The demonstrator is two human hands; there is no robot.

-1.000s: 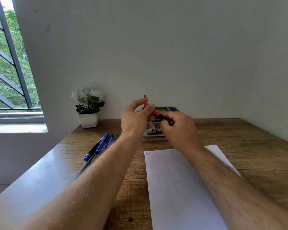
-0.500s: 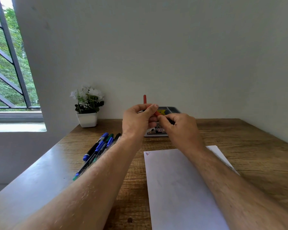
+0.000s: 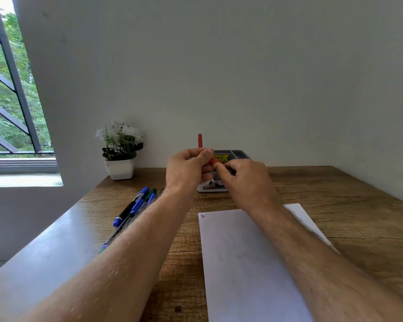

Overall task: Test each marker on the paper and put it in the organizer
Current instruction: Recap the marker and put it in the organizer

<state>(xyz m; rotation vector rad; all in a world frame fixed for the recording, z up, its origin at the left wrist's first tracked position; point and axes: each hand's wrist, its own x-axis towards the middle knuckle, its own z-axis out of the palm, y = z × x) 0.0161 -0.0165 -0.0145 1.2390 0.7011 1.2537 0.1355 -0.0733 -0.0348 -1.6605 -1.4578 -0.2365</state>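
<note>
Closing our left hand (image 3: 188,168) and right hand (image 3: 240,176) together, both gripping the red marker (image 3: 199,141) above the table's far edge before the organizer (image 3: 239,154), we've seemingly recapped it; stowing follows.

Red marker (image 3: 200,141), white paper (image 3: 247,263)

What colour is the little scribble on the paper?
Red: a small scribble in the near-left corner of the white paper sheet, head view.

Loose markers (image 3: 135,205) crowd the left; bare table (image 3: 335,194) lies right of the paper (image 3: 247,263).
</note>
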